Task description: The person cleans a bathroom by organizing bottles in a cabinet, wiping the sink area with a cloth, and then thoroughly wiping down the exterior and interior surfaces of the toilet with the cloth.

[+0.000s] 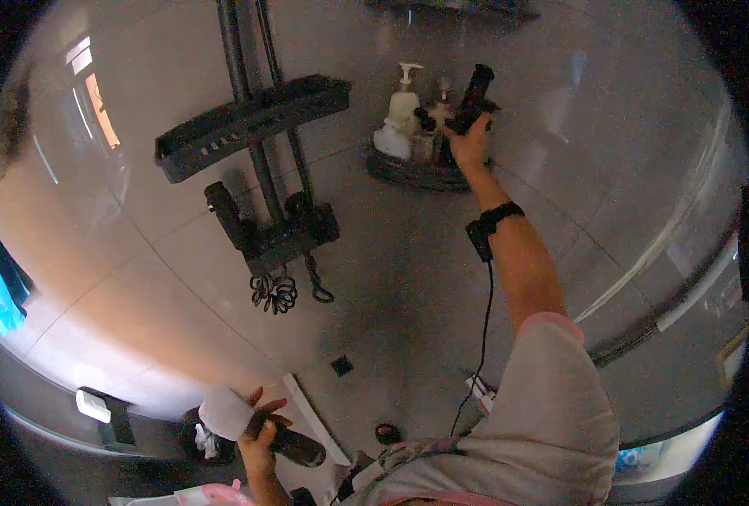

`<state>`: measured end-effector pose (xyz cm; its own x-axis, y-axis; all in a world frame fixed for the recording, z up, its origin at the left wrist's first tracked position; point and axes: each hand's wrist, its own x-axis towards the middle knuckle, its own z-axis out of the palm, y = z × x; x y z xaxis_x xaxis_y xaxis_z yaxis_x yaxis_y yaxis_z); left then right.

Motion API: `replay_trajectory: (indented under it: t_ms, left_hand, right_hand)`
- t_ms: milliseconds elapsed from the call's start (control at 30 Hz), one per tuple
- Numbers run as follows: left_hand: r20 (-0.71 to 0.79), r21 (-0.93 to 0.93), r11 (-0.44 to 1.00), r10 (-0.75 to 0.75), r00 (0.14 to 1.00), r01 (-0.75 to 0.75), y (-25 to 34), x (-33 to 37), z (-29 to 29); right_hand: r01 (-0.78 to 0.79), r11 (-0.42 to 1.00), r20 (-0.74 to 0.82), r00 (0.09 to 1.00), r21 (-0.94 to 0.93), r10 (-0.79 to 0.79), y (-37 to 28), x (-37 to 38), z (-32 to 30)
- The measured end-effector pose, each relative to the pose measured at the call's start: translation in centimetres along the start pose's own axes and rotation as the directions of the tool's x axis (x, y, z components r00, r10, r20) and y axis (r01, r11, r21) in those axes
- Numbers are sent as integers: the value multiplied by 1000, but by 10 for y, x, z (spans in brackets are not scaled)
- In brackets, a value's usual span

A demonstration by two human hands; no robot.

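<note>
My right hand (471,142) reaches out to a dark corner shelf (421,175) and is closed around a dark bottle (476,91), which leans slightly to the right. Just left of it stand a white pump bottle (404,110) and a pale, rounded item (391,142), along with smaller containers in the shadow. Low at the left, my left hand (262,428) grips a dark, bottle-shaped object (298,447). A pale, rounded piece (225,411) sits beside those fingers; whether it belongs to the same object, I cannot tell.
A dark shower rack (256,122) with upright pipes hangs on the tiled wall, a coiled hose (275,293) below. From my right wrist's black strap (496,221) a cable (485,329) runs down. A small square drain (341,365) lies in the floor.
</note>
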<state>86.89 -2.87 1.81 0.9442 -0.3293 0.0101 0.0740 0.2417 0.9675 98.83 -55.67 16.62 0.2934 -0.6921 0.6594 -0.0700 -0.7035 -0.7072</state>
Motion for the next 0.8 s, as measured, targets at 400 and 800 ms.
replay_trajectory:
  t_ms: [400,800]
  left_hand:
    - [-27,-16,1000,13,1000,-13,-10,20,10]
    - [80,71,997,-11,997,6,-44,20,-17]
  right_hand:
    - [65,982,-65,995,-176,-77,12,5,24]
    - [373,923,-220,912,94,-346,38,-6,27]
